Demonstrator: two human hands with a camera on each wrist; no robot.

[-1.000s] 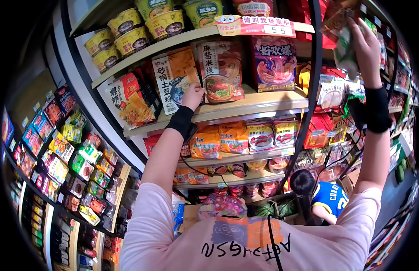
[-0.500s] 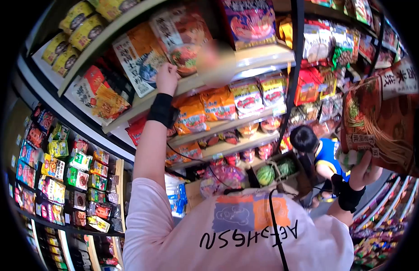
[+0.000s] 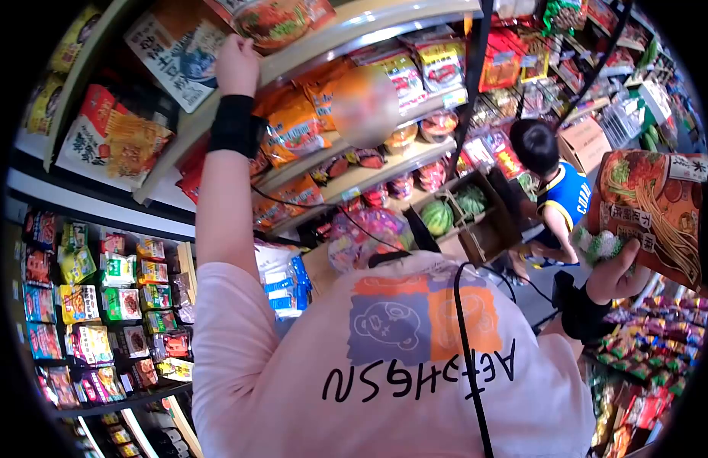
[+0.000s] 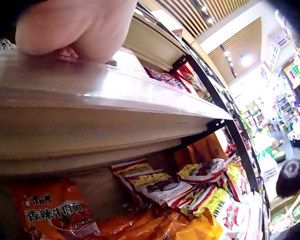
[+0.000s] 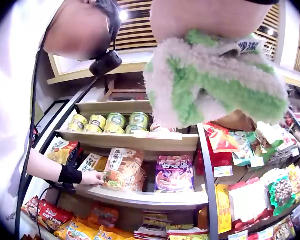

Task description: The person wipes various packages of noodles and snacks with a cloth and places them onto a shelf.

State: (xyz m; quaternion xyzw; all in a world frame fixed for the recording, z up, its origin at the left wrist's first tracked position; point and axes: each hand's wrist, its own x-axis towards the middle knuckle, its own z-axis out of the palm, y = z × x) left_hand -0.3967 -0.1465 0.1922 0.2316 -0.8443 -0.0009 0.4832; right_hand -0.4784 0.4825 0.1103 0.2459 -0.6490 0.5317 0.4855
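Note:
My left hand (image 3: pixel 238 67) rests at the shelf lip, its fingertips beside the white-and-orange noodle packet (image 3: pixel 180 65) and the red-brown packet (image 3: pixel 271 21); whether they press on either is unclear. From the left wrist view, this hand (image 4: pixel 75 25) lies over the clear shelf edge (image 4: pixel 115 90). My right hand (image 3: pixel 619 276), out to the right, grips a red-brown noodle packet (image 3: pixel 659 210) at its lower edge along with a fluffy green-and-white cloth (image 3: pixel 600 248). In the right wrist view the cloth (image 5: pixel 215 82) hides most of the fingers.
Orange noodle bags (image 3: pixel 289 126) fill the shelf below. A person in a blue jersey (image 3: pixel 564 200) is beside a box of watermelons (image 3: pixel 438 217) on the right. Racks of small snack packs (image 3: pixel 121 267) stand at left. A black cable (image 3: pixel 462 305) runs down the shirt.
My right hand has come down from the upper shelves with the packet and cloth, now held out at right. The view has tilted downward and right; the left hand stays near the same packets.

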